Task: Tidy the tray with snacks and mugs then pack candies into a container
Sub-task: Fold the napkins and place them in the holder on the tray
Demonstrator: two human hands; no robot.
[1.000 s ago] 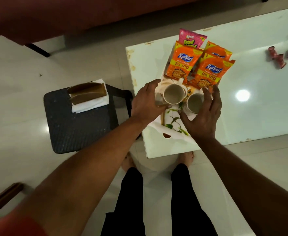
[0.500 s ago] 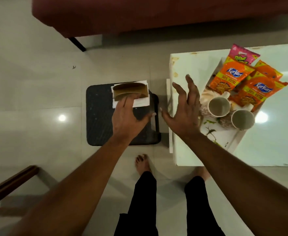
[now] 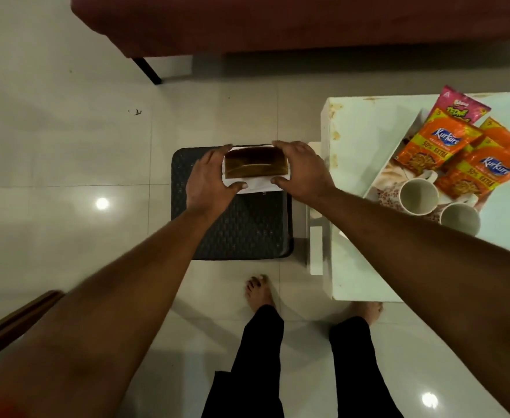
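A brown translucent container [image 3: 255,166] with a white base sits on the far edge of a dark woven stool [image 3: 241,227]. My left hand [image 3: 210,181] grips its left end and my right hand [image 3: 300,170] grips its right end. On the white table [image 3: 359,267] to the right, a patterned tray [image 3: 388,179] carries two white mugs [image 3: 418,196] [image 3: 460,218], orange snack packets [image 3: 437,143] and a pink packet [image 3: 461,108]. No candies are in view.
A dark red sofa [image 3: 277,22] on black legs runs across the top. A wooden edge [image 3: 12,324] shows at the lower left. My bare feet [image 3: 258,292] stand on the glossy tiled floor between stool and table.
Both hands left the mugs on the tray and swung left to the stool. They now close on the two ends of the brown container. The view has turned left too.
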